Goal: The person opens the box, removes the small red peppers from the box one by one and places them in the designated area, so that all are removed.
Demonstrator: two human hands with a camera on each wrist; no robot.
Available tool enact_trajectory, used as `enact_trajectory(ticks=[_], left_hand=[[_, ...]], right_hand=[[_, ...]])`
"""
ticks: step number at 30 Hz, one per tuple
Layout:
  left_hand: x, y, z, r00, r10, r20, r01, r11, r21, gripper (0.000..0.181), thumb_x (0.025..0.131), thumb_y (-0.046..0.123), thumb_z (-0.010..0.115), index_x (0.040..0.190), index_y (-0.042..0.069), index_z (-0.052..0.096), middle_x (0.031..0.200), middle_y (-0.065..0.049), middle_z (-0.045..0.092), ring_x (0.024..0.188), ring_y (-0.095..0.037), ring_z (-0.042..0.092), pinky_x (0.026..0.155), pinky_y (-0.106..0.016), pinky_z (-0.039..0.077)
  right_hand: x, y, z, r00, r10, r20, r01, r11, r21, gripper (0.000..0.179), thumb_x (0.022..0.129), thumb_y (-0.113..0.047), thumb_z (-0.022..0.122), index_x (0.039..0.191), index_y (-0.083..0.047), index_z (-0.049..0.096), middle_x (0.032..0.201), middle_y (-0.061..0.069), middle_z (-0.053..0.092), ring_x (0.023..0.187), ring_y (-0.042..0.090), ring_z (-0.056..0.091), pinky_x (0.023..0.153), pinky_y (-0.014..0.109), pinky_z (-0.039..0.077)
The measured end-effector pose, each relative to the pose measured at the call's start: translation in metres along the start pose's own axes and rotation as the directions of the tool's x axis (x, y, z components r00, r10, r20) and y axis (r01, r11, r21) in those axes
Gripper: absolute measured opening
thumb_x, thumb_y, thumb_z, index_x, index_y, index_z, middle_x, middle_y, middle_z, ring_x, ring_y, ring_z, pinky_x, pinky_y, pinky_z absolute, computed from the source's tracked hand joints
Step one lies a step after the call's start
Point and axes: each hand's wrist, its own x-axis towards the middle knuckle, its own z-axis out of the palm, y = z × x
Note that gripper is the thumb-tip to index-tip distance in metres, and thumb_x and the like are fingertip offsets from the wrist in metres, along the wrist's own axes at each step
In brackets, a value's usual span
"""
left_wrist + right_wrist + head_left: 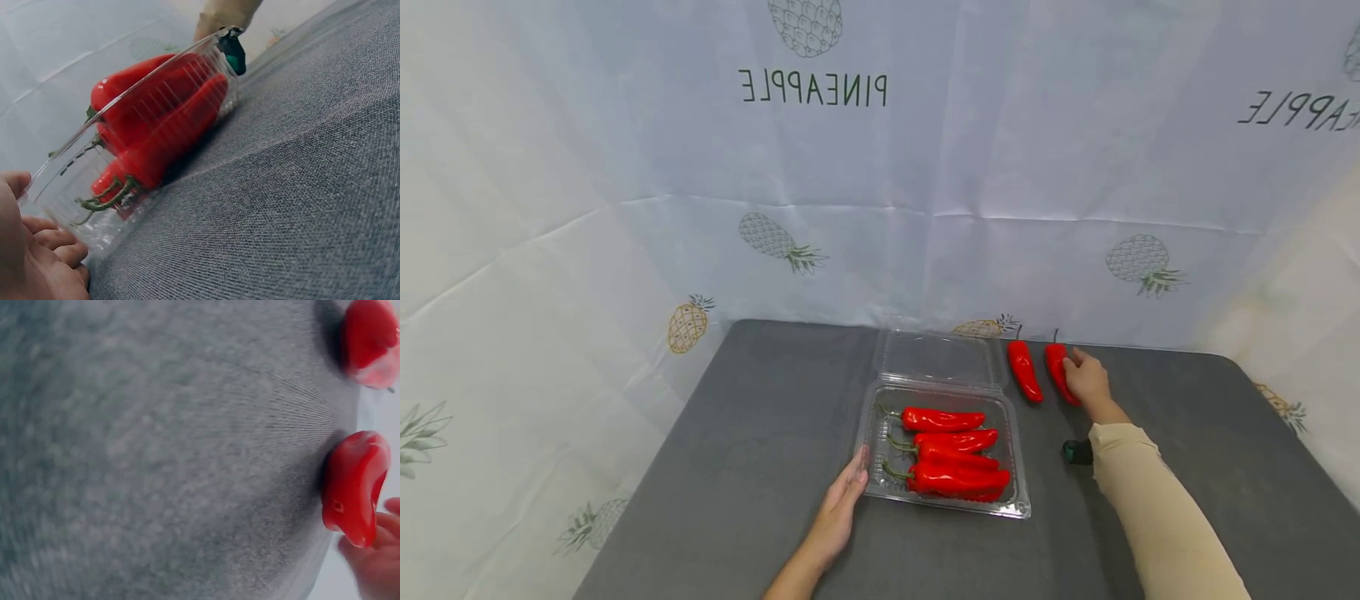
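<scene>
A clear plastic clamshell container point(1020, 487) stands with its lid point(940, 358) folded back. Several red peppers point(951, 419) with green stems lie crosswise in its base. My left hand point(842, 500) holds the container's left side; in the left wrist view the thumb is at the rim and the curled fingers point(59, 244) lie against the wall. Beyond the container, my right hand point(1086, 379) grips a red pepper point(1057, 371) from its right side. The right wrist view shows that pepper point(355, 481) at the fingers, its tip facing the camera.
Another red pepper point(1024, 371) lies between the lid and the pepper at my right hand. A dark wrist camera point(1077, 452) sits under the right sleeve. The grey table point(760, 417) ends at a pale curtain point(880, 167) printed with pineapples.
</scene>
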Motion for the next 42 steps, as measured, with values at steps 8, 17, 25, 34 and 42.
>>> enact_trajectory(ticks=[8, 17, 25, 34, 42], left_hand=[[0.002, 0.002, 0.000, 1.000, 0.000, 0.004, 0.000, 1.000, -0.002, 0.055, 0.102, 0.021, 0.031, 0.143, -0.012, 0.016, 0.150, -0.028, 0.018, 0.124, 0.016, 0.023, 0.100, -0.001, 0.019], [0.001, 0.003, 0.000, 1.000, -0.007, 0.000, 0.007, 1.000, 0.000, 0.055, 0.103, 0.021, 0.031, 0.143, -0.013, 0.016, 0.150, -0.028, 0.018, 0.138, -0.032, 0.014, 0.100, -0.001, 0.019], [0.001, 0.004, 0.000, 1.000, -0.005, 0.004, 0.005, 1.000, -0.013, 0.055, 0.102, 0.020, 0.031, 0.143, -0.014, 0.016, 0.151, -0.028, 0.017, 0.138, -0.037, 0.012, 0.100, -0.001, 0.019], [0.001, 0.003, 0.000, 1.000, -0.015, 0.000, 0.015, 1.000, -0.009, 0.056, 0.102, 0.021, 0.032, 0.142, -0.014, 0.016, 0.151, -0.028, 0.017, 0.138, -0.036, 0.012, 0.100, -0.001, 0.019], [0.000, 0.004, 0.000, 1.000, -0.011, 0.003, 0.011, 1.000, -0.016, 0.056, 0.102, 0.021, 0.032, 0.142, -0.014, 0.016, 0.151, -0.028, 0.016, 0.138, -0.037, 0.011, 0.099, 0.000, 0.018]], right_hand=[[-0.006, -0.014, -0.016, 0.997, -0.077, 0.003, 0.075, 0.983, 0.166, 0.051, 0.100, -0.021, 0.038, 0.144, 0.003, 0.027, 0.151, 0.026, 0.017, 0.136, 0.043, 0.024, 0.108, 0.056, 0.027], [-0.023, -0.036, -0.025, 0.989, -0.119, 0.084, 0.099, 0.974, 0.205, 0.062, 0.098, -0.033, 0.045, 0.148, -0.004, 0.021, 0.151, 0.028, 0.019, 0.137, 0.043, 0.023, 0.108, 0.057, 0.027], [-0.043, -0.050, -0.024, 0.972, -0.232, 0.024, 0.228, 0.967, 0.115, 0.058, 0.095, -0.032, 0.052, 0.143, -0.004, 0.035, 0.148, 0.028, 0.028, 0.130, 0.046, 0.034, 0.091, 0.056, 0.042], [-0.061, -0.060, -0.014, 0.935, -0.346, 0.075, 0.339, 0.936, 0.092, 0.056, 0.092, -0.029, 0.059, 0.139, -0.004, 0.042, 0.142, 0.027, 0.039, 0.068, 0.025, 0.053, 0.056, 0.034, 0.045], [-0.082, -0.075, 0.002, 0.870, -0.454, 0.194, 0.431, 0.890, 0.150, 0.054, 0.085, -0.019, 0.068, 0.133, -0.003, 0.050, 0.112, 0.021, 0.064, 0.045, 0.011, 0.020, 0.042, 0.028, 0.031]])
